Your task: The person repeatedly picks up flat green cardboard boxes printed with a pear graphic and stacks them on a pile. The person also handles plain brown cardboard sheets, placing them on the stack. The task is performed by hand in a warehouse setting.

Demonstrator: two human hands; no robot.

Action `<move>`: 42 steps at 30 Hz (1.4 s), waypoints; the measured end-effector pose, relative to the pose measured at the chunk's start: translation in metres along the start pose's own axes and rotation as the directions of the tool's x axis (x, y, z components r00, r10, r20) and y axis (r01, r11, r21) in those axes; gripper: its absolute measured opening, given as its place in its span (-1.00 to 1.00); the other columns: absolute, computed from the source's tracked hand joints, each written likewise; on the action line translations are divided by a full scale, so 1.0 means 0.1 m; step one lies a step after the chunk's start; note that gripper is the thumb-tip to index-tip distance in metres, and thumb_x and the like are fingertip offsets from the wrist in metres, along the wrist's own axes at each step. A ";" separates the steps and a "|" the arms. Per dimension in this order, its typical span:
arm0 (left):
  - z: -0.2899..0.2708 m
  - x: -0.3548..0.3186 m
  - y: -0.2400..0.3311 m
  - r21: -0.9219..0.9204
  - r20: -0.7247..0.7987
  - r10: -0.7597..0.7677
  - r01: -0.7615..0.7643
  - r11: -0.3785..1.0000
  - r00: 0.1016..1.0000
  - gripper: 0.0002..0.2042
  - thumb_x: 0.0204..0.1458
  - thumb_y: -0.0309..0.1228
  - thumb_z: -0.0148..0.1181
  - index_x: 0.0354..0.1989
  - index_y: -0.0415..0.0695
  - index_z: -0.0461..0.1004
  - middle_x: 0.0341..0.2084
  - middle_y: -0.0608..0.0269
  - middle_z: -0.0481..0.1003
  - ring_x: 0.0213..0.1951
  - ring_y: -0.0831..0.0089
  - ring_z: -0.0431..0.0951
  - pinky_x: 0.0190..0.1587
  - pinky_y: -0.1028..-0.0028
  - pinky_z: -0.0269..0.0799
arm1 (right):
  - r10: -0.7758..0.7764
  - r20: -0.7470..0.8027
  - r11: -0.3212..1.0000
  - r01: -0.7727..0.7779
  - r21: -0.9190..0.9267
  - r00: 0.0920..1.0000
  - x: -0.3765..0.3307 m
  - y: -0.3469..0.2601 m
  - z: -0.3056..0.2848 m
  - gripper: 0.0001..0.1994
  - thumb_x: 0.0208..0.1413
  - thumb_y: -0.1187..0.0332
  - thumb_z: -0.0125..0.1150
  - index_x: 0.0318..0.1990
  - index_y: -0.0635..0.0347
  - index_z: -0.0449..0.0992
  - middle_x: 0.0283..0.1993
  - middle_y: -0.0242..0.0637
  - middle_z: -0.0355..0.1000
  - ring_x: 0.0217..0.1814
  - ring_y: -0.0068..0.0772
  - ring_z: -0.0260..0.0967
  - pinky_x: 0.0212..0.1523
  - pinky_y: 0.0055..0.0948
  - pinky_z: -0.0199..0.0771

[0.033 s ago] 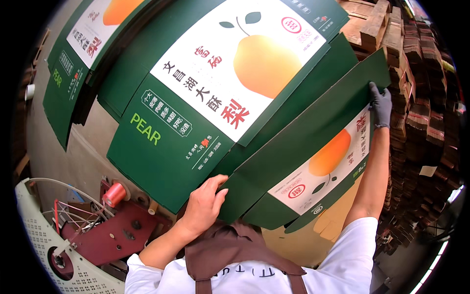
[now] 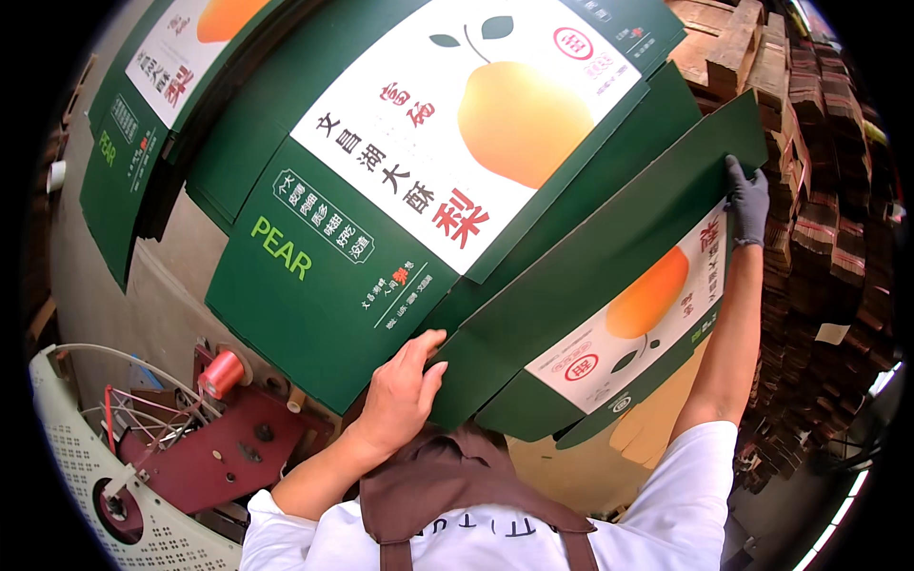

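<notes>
A green cardboard carton blank [image 2: 600, 247], folded along a crease and printed with an orange pear on a white panel, stands tilted in front of me. My right hand [image 2: 749, 205], in a dark grey glove, grips its far right edge. At the blank's near left corner is my bare left hand [image 2: 405, 390], fingers and thumb around the corner; part of its grip is hidden. Just beyond lies a stack of flat green pear cartons [image 2: 314, 324], the top one showing a large yellow pear on white.
Another pile of green cartons [image 2: 129, 181] is at the far left. A maroon machine [image 2: 214, 443] with a red spool [image 2: 224, 373] and a perforated pale guard [image 2: 81, 438] stands at lower left. Wooden pallets [image 2: 728, 52] and stacked brown cardboard [image 2: 824, 190] line the right.
The held carton blank and both hands have shifted very slightly up and to the right. Their grip looks the same.
</notes>
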State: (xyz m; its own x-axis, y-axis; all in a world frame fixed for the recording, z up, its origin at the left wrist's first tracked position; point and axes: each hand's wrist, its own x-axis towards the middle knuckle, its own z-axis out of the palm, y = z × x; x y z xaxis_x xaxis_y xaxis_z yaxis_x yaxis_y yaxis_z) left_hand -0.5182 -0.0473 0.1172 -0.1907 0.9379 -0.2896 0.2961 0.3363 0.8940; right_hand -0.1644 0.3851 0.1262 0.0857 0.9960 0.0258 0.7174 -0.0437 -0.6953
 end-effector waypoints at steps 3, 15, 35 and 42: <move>0.08 0.10 -0.12 0.085 -0.024 0.081 -0.079 0.993 0.996 -0.58 0.02 -0.67 0.22 0.10 -0.19 0.39 -0.15 0.03 0.47 -0.28 0.10 0.57 -0.29 0.27 0.52 | -0.003 -0.020 0.999 0.002 -0.039 1.000 0.08 -0.13 0.18 -0.57 0.05 0.11 0.46 -0.09 0.23 0.51 -0.46 -0.52 0.40 -0.65 -0.74 0.17 -0.66 -0.66 0.11; 0.11 0.45 -0.23 0.255 0.043 0.170 -0.175 0.951 0.984 -0.43 -0.06 -0.68 0.26 0.22 -0.13 0.41 -0.27 0.17 0.38 -0.36 0.28 0.50 -0.41 0.32 0.48 | -0.024 -0.018 0.978 0.020 -0.208 1.000 0.48 -0.09 0.36 -0.52 0.00 0.01 0.47 -0.10 0.23 0.58 -0.43 -0.51 0.45 -0.63 -0.73 0.20 -0.64 -0.65 0.17; 0.12 0.53 -0.30 0.226 0.107 0.127 -0.149 0.963 0.986 -0.42 -0.08 -0.68 0.25 0.23 -0.18 0.42 -0.29 0.18 0.38 -0.38 0.30 0.49 -0.41 0.35 0.47 | 0.012 0.045 0.957 0.002 -0.289 0.999 0.63 -0.01 0.45 -0.46 -0.02 -0.05 0.47 -0.06 0.22 0.57 -0.42 -0.52 0.45 -0.62 -0.73 0.19 -0.63 -0.65 0.15; 0.12 0.55 -0.29 0.214 0.125 0.111 -0.136 0.967 0.986 -0.42 -0.08 -0.67 0.26 0.23 -0.18 0.42 -0.29 0.19 0.38 -0.38 0.30 0.49 -0.43 0.36 0.47 | 0.014 0.041 0.947 0.000 -0.320 0.999 0.64 -0.02 0.47 -0.45 -0.02 -0.06 0.46 -0.04 0.21 0.57 -0.38 -0.51 0.46 -0.60 -0.73 0.19 -0.61 -0.64 0.16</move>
State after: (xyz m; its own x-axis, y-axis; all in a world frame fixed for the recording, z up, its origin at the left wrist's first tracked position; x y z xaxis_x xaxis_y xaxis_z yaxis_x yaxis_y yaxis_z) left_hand -0.5262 -0.0043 0.0716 -0.0385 0.9728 -0.2286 0.5129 0.2156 0.8310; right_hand -0.1923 0.4521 0.0956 0.0675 0.9976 -0.0136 0.9009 -0.0668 -0.4288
